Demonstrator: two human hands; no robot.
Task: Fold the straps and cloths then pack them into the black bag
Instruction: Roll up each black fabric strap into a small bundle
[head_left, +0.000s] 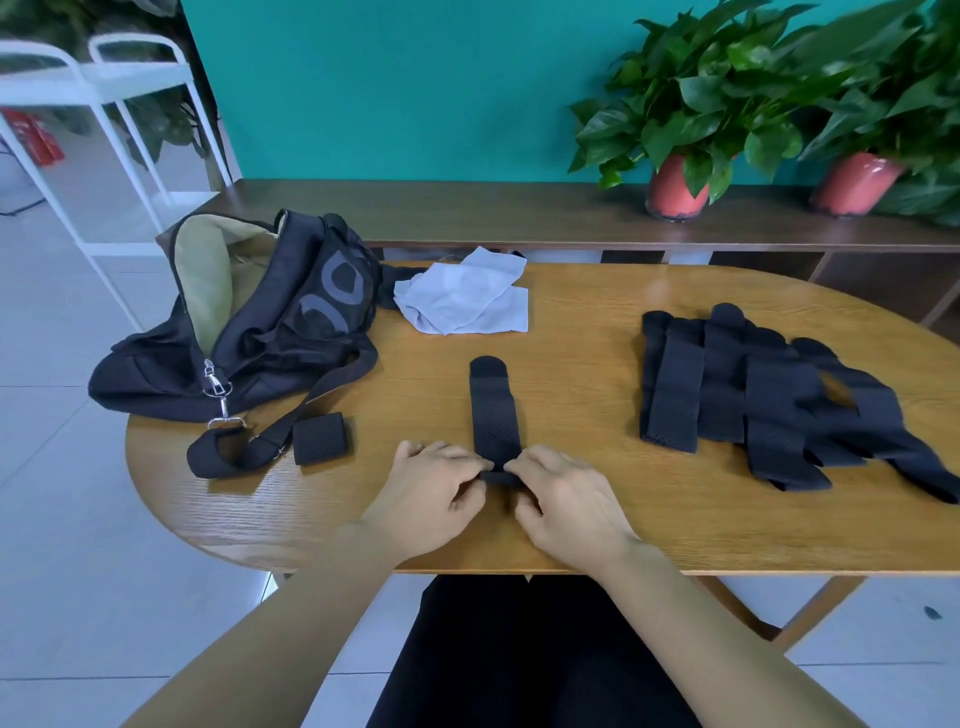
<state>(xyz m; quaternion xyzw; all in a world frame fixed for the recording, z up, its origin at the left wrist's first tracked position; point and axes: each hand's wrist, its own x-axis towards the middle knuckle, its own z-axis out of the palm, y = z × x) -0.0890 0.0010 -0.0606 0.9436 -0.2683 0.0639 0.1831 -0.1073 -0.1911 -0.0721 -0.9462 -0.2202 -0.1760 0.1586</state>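
Both hands meet at the near end of a black strap (494, 415) that lies flat on the wooden counter (597, 519), running straight away from the person. The left hand (434, 496) pinches the strap's near left corner between thumb and curled fingers; the right hand (563, 501) pinches the near right corner the same way. That end is turned up into a small fold between the fingertips. Both forearms reach forward from the near edge, converging, wrists low over the wood.

A folded strap (319, 438) sits to the left, just beside the shoulder band of the black bag (249, 332), which lies unzipped with its pale lining showing. A light grey cloth (462, 299) lies crumpled beyond, touching the bag. A pile of unfolded straps (753, 400) spreads out at right.
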